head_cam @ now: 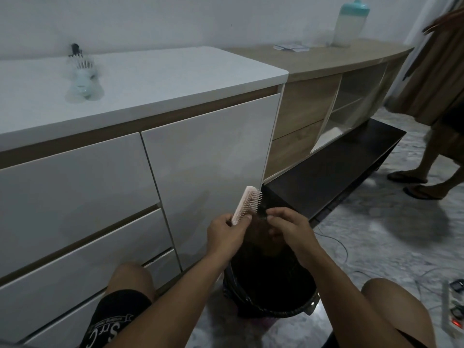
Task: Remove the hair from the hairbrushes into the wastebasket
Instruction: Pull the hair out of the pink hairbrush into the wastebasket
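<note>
My left hand (pixel 226 233) grips the handle of a pink hairbrush (pixel 247 205), which stands upright with its bristles facing right. My right hand (pixel 288 226) pinches a dark strand of hair (pixel 262 214) just beside the bristles. Both hands hover above a black wastebasket (pixel 271 292) lined with a dark bag, standing on the floor between my knees. A second brush (pixel 82 71) with pale bristles lies on the white cabinet top (pixel 155 79) at the upper left, blurred.
White drawers (pixel 75 197) fill the left. A wooden shelf unit (pixel 313 101) with a teal-lidded jar (pixel 350 23) runs to the right. Another person's legs (pixel 431 169) stand at the far right. A power strip (pixel 454 310) and cables lie on the floor.
</note>
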Demonstrator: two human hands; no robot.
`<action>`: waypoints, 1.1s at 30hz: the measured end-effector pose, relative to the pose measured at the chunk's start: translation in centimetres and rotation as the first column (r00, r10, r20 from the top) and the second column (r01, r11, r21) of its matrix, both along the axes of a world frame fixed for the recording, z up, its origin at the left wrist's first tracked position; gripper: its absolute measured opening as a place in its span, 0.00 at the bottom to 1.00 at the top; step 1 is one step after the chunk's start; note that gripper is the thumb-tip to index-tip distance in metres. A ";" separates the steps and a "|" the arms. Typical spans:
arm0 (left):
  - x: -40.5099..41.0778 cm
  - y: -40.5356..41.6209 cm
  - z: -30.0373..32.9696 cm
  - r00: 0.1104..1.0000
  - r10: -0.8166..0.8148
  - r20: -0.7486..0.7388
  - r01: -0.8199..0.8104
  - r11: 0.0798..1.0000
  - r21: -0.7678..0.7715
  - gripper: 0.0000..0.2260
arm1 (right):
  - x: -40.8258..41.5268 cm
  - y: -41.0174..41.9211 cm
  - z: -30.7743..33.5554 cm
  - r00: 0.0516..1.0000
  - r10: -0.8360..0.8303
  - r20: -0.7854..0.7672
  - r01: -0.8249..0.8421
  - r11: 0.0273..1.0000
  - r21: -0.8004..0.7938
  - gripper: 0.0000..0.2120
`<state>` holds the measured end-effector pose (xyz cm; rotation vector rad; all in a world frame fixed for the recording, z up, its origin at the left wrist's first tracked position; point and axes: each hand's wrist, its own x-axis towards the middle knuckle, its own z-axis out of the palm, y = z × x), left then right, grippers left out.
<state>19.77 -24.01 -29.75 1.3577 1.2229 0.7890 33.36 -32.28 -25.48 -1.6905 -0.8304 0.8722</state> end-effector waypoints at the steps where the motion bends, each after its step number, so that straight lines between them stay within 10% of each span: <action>1: 0.1 0.0 0.1 1.000 -0.010 0.009 0.010 1.000 -0.002 0.14 | -0.1 0.0 0.0 0.999 0.050 0.012 -0.049 0.999 -0.011 0.07; 33: -0.1 -0.3 1.3 0.999 0.029 -0.018 -0.029 0.999 -0.017 0.14 | 0.2 -0.2 -0.5 0.963 0.177 0.204 -0.139 0.973 -0.187 0.06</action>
